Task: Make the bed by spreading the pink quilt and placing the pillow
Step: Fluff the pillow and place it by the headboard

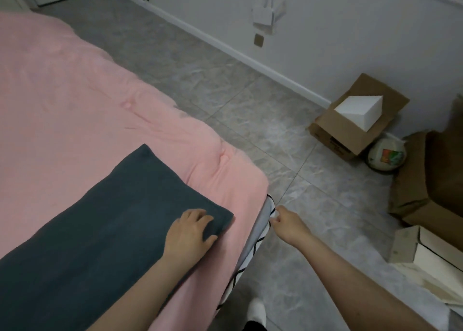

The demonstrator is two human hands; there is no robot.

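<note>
Now, finishing touches at the bed corner, lower centre of the frame. Quilt (82, 100) spread pink across the bed from upper left down to the lower middle, mostly flat, a few soft creases near the centre. Pillow (100, 230), dark grey-blue, lying on top of the quilt at lower left, its corner pointing toward the bed's edge. Left hand (189, 231) resting flat on that pillow corner, fingers spread and relaxed, pressing rather than gripping. Right hand (284, 221) just off the bed's edge, pinching the white, black-lined sheet (254, 245) that hangs below the quilt, fingers closed on a small fold.

Probably a tidy-up of the corner: pull the sheet down and slightly outward, gently, so as not to drag the quilt off with it. Keep the flat palm down as an anchor so the pillow stays put. Afterwards, nudge the pillow square to the bed's edge and smooth the creases outward.

Boxes (355, 120) on the floor at right, well apart from the bed.
</note>
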